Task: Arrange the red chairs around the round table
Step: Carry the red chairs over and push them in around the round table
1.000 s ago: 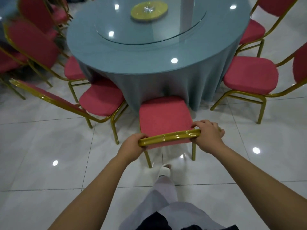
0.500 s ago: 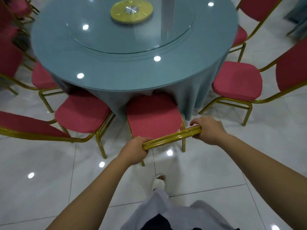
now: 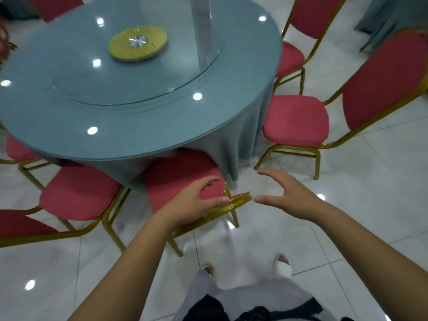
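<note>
**Q:** State the room and the surface.
**A:** The floor [image 3: 347,216] is glossy white tile that reflects the ceiling lights. The round table [image 3: 139,126] stands far-centre under a blue-grey cloth [image 3: 245,135], which hangs down its side. A glass turntable [image 3: 185,72] lies on top, with a gold disc [image 3: 137,42] at its centre. Red chairs with gold frames stand round the table: a left chair [image 3: 78,193], a right chair [image 3: 296,121] and a far-right chair [image 3: 289,59].

**Q:** Where is the chair being worked on?
**A:** The centre chair [image 3: 176,179] stands at the near edge of the table, between the left chair and the right chair. The hanging cloth overlaps the far part of its seat. Its gold top rail [image 3: 238,201] is the part nearest the person.

**Q:** What differs from half a second earlier?
**A:** Both hands then gripped the top rail, one at each end. Both have since released it.

**Q:** What is the finger state?
**A:** The left hand [image 3: 192,205] hovers over the seat with its fingers loosely curved and apart, holding nothing. Its thumb [image 3: 217,201] lies along the rail, but contact cannot be confirmed. The right hand [image 3: 289,198] forms a wide C and also holds nothing. Its thumb [image 3: 264,199] is just beside the right end of the rail but clear of it. Its fingers [image 3: 271,173] extend above the floor.
</note>
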Available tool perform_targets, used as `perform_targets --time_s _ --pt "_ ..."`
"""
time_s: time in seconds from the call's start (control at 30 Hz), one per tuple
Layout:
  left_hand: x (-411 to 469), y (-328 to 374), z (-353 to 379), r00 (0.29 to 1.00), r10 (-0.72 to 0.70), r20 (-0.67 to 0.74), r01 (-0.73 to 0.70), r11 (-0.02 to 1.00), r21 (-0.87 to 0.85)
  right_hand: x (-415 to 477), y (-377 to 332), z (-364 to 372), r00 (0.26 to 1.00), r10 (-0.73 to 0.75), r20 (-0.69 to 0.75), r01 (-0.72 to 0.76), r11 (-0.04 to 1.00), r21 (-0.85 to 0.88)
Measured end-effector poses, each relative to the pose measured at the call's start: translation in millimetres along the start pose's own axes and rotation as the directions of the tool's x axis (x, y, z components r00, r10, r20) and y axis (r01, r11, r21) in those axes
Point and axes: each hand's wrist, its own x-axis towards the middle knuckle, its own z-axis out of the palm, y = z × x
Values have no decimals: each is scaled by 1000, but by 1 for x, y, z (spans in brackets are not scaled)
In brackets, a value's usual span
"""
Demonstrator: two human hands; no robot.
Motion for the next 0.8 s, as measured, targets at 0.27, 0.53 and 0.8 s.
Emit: perform_targets --time_s 0.27,0.53,0.8 --pt "120 139 119 993 120 -7 -120 993 -10 -47 140 -139 972 91 -216 -61 988 141" --pt "216 248 192 978 171 118 -180 981 77 -57 235 -267 914 151 -376 -88 980 179" --pt "363 371 229 957 237 166 -254 963 93 -18 310 -382 865 178 -469 -118 981 155"
